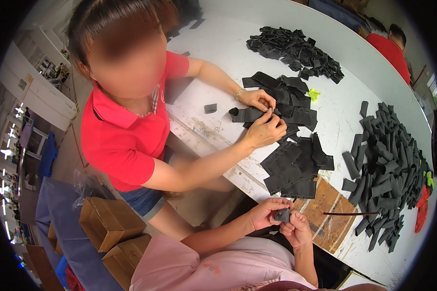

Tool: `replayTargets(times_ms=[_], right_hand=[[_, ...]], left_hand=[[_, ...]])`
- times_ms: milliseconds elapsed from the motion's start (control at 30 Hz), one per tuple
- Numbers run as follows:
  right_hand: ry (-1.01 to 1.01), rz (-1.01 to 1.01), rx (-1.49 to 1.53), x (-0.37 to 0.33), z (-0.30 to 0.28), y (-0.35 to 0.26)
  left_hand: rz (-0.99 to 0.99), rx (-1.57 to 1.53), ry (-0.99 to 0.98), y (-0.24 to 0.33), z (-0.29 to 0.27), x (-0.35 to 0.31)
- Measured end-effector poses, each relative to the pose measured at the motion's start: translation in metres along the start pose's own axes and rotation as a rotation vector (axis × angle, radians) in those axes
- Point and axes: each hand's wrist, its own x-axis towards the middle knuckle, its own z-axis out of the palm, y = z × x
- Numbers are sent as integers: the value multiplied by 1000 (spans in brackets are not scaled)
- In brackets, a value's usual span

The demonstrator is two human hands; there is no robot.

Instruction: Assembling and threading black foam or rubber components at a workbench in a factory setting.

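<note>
Close to the table's front edge, my left hand (pixel 264 213) and my right hand (pixel 298 231) come together on a small dark grey fabric piece (pixel 282 215). Fingers of both hands pinch it, and part of it is hidden behind them. Just beyond my hands lies a pile of flat black fabric pieces (pixel 296 167), spread in overlapping layers on the white table (pixel 206 116). Right of my hands is a worn brown board (pixel 332 213), with a thin dark rod (pixel 349 213) reaching from it toward a heap of narrow dark grey fabric strips (pixel 383 165).
Across the corner a person in a red shirt (pixel 124 140) works black fabric with both hands (pixel 264 121). Another heap of small black pieces (pixel 294 51) sits farther back. A raised white rim (pixel 369 63) borders the table. Cardboard boxes (pixel 109 223) stand at lower left.
</note>
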Motion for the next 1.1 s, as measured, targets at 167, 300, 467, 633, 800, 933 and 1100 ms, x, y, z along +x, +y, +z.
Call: replayTargets(times_ms=[167, 300, 467, 633, 800, 933, 1100], right_hand=[[-8, -2, 7, 0, -1, 1], [-11, -1, 1, 0, -4, 2], [4, -13, -15, 0, -3, 3], [15, -27, 5, -2, -1, 4], [23, -23, 10, -3, 1, 3], [15, -2, -2, -3, -2, 3], [7, -23, -30, 0, -11, 8]], left_hand=[[-9, -61, -41, 1, -1, 2], [-17, -50, -40, -1, -5, 3], [-3, -33, 2, -4, -2, 2], [-4, -15, 32, -4, 0, 2], [-5, -20, -10, -4, -2, 2], [4, -14, 10, -7, -6, 3], [11, -1, 30, -8, -10, 1]])
